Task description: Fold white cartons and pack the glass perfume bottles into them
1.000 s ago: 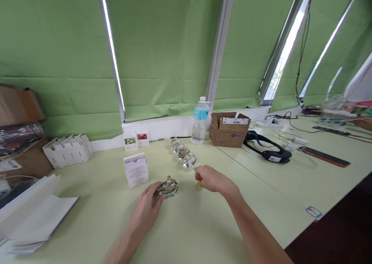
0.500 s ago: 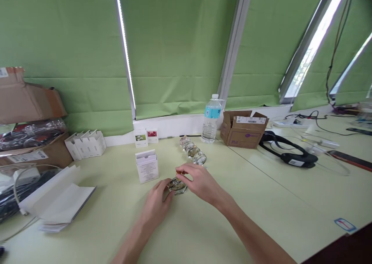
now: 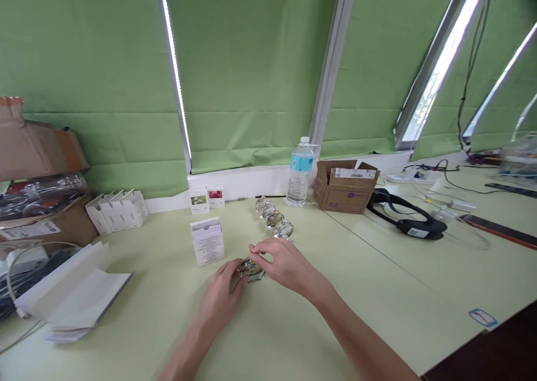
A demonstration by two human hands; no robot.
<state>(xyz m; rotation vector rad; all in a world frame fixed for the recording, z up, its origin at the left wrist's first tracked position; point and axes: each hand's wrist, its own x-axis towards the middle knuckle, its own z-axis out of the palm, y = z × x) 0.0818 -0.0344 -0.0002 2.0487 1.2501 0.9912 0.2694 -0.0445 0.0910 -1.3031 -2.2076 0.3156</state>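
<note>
A small clear glass dish with faceted sides and dark golden contents or pattern (image 3: 252, 270) sits on the table in front of me. My left hand (image 3: 221, 292) holds it by its left side, thumb and fingers closed against the glass. Over its top right edge is my right hand (image 3: 282, 262), thumb and forefinger pinched together. Whatever small thing lies between those fingertips is mostly hidden. Just beyond, a row of similar glass pieces (image 3: 274, 219) runs away from me. A white printed box (image 3: 208, 244) stands upright with its top open, left of the dish.
Two small picture cards (image 3: 199, 201) lean at the back beside a water bottle (image 3: 298, 174) and an open cardboard box (image 3: 346, 189). A black headset (image 3: 419, 227) lies right. On the left are an opened booklet (image 3: 86, 291), white boxes (image 3: 121, 210) and stacked cartons (image 3: 42, 146).
The view has shifted slightly, so most things appear further left. My left hand stays on the dish. A reddish piece seen at my right fingertips before is now largely hidden.
</note>
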